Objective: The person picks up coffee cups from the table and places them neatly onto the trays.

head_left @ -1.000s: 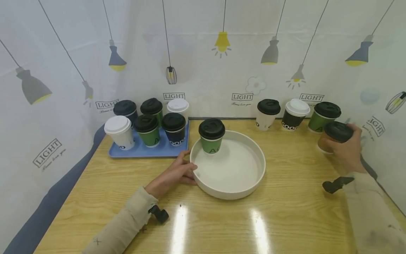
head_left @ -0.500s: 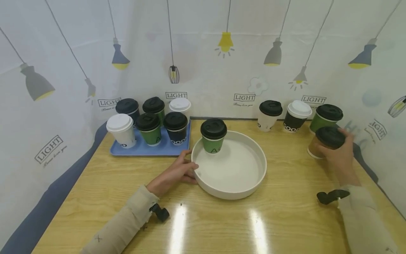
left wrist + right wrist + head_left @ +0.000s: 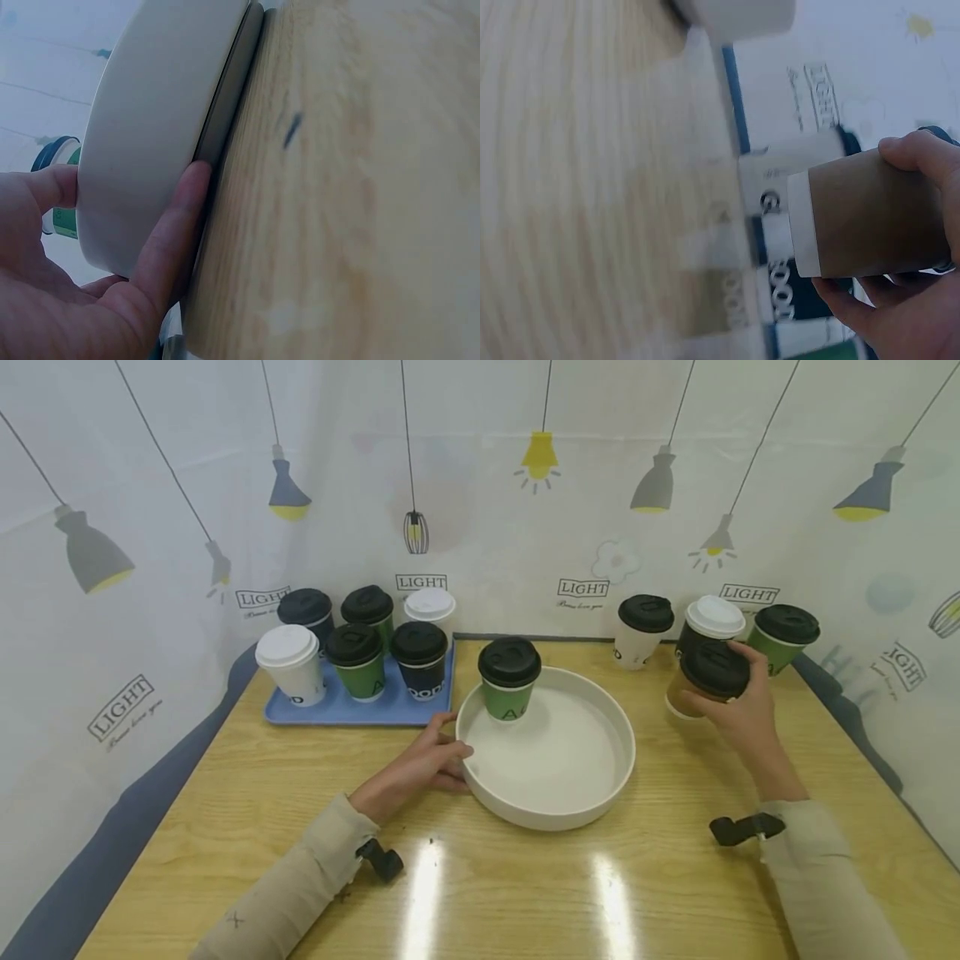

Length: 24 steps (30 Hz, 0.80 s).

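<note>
My left hand (image 3: 420, 767) grips the left side of a round cream tray (image 3: 555, 818). In the left wrist view, the thumb lies at the rim and a finger (image 3: 176, 217) reaches under the base. On that tray, toward its back left, stands a green paper cup (image 3: 508, 681) with a black lid. My right hand (image 3: 738, 718) holds a brown paper cup (image 3: 686, 693) with a black lid, fingers round its upper part. The right wrist view shows the brown cup (image 3: 877, 217) above the wooden table, its white base band facing the tabletop.
A blue rectangular tray (image 3: 360, 717) at the left holds several lidded cups in two rows. At the back right stand a white cup (image 3: 637, 639), a black cup with a white lid (image 3: 712, 618) and a green cup (image 3: 780, 639). A printed curtain (image 3: 487, 527) borders the table.
My right hand has carried the brown cup left from the right end of the table, toward the round tray. The left hand keeps its grip, and the tray has stayed put.
</note>
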Each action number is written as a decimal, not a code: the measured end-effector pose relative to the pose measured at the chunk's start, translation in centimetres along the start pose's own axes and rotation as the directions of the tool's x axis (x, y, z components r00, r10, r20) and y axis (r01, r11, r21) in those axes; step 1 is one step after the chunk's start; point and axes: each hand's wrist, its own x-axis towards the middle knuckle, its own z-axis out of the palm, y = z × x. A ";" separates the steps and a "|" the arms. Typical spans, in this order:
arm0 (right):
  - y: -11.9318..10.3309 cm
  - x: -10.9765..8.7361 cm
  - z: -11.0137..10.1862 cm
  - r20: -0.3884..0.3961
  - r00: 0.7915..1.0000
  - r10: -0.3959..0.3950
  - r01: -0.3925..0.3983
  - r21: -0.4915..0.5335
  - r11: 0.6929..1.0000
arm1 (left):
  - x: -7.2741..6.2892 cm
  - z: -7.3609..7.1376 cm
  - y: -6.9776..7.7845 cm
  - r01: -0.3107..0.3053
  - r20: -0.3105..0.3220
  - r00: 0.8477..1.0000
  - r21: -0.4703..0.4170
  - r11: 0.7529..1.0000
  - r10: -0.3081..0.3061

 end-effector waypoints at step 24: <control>-11.0 -3.3 9.4 0.358 0.911 -0.206 0.129 0.228 0.965 | -0.3 -0.1 -0.1 -0.030 0.033 0.999 -0.019 0.999 0.030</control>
